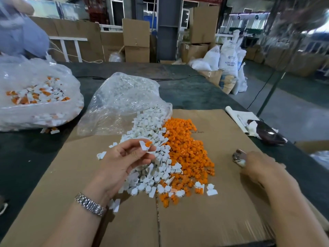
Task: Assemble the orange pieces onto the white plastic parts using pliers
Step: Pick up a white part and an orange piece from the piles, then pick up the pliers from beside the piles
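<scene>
Lots of white parts (151, 168) and orange pieces (188, 150) still lie loose on the cardboard (204, 220). Left hand (124, 157) pinches 1 joined piece (145, 145). Right hand (258, 166) grips the pliers (239, 157). Some done ones fill a bag (35, 97).

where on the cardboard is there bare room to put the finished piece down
Bare cardboard lies left of the left hand, out to the table edge, and near the front between both forearms. Some lies between the orange pile and right hand. The middle is crowded with white parts.
</scene>
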